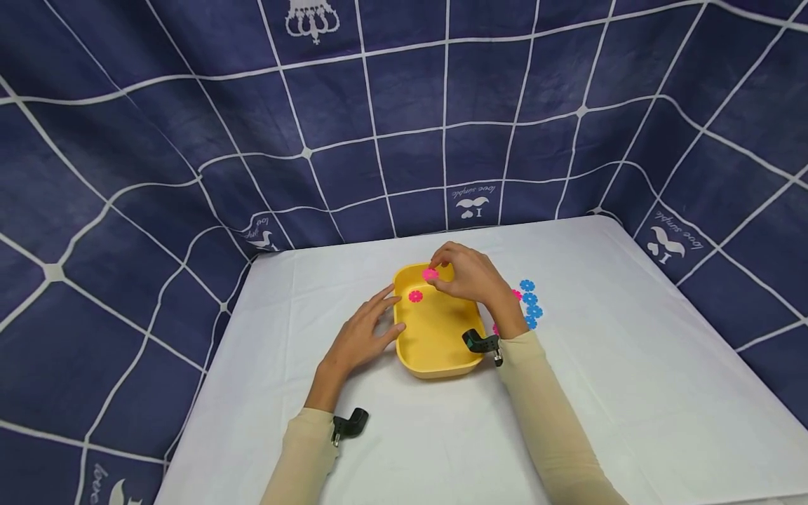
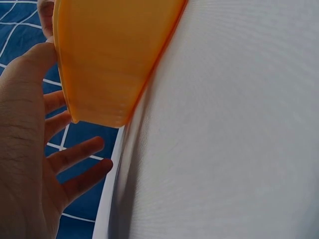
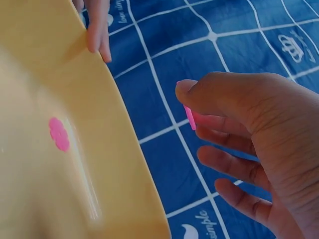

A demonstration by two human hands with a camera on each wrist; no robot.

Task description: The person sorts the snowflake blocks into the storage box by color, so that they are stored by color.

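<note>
A yellow plastic tray (image 1: 435, 337) lies on the white cloth, with one pink flower-shaped piece (image 1: 415, 297) on its floor. Over the tray's far end, my right hand (image 1: 467, 273) pinches a second pink flower-shaped piece (image 1: 431, 274) between thumb and fingertips. The right wrist view shows this held piece (image 3: 190, 117) edge-on, with the other fingers loosely bent below. At the tray's left side, my left hand (image 1: 362, 333) rests with fingers spread and fairly straight, fingertips right at the rim. In the left wrist view the thumb (image 2: 42, 57) lies against the tray wall (image 2: 109, 59).
Several blue flower-shaped pieces (image 1: 530, 299) lie on the cloth right of the tray. Pink pieces (image 1: 517, 294) beside them are partly hidden by the right wrist. A dark blue gridded curtain (image 1: 410, 105) stands behind and around the white-covered table (image 1: 631, 393).
</note>
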